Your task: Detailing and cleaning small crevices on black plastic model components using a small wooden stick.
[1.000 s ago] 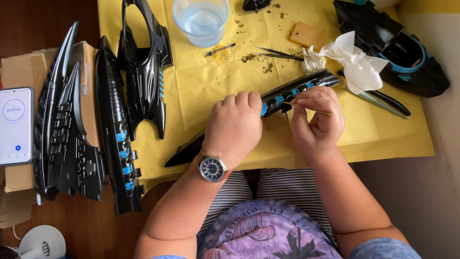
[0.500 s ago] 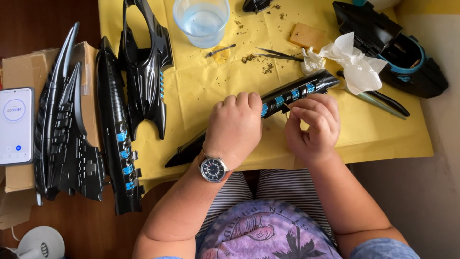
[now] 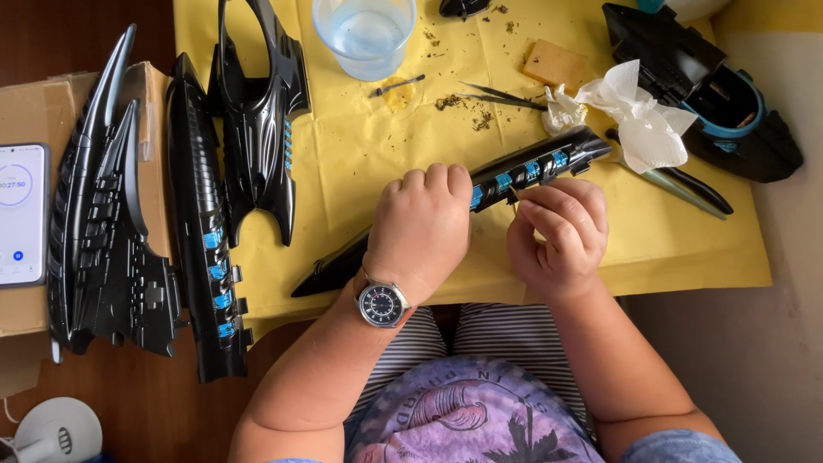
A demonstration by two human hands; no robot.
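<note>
**One black strip held, four more black parts laid out**

A long black strip [image 3: 523, 176] with blue squares is grasped near its middle by the left hand [image 3: 424, 227], whose fingers are curled over it; a watch [image 3: 382, 303] is worn on that wrist. The strip lies slanted across the yellow cloth [image 3: 343, 163], its lower end toward the table edge and its upper end just beside a crumpled white tissue [image 3: 639, 120]. The right hand [image 3: 557, 236] is closed, with thumb and fingertips pinched together just under the strip; what is pinched cannot be told.

Three black model parts are seen at the left: one winged hull [image 3: 257, 111] on the cloth, one ribbed strip [image 3: 201, 249] with blue squares beside it, and one finned piece [image 3: 103, 231] lying on a cardboard box [image 3: 34, 111]. One phone [image 3: 21, 214] rests on the same box. One more black part with a blue rim [image 3: 711, 94] is seen at the upper right.

At the top of the cloth, one clear cup [image 3: 364, 34] of water, one pair of tweezers [image 3: 501, 96] and one tan block [image 3: 557, 64] are counted.
</note>
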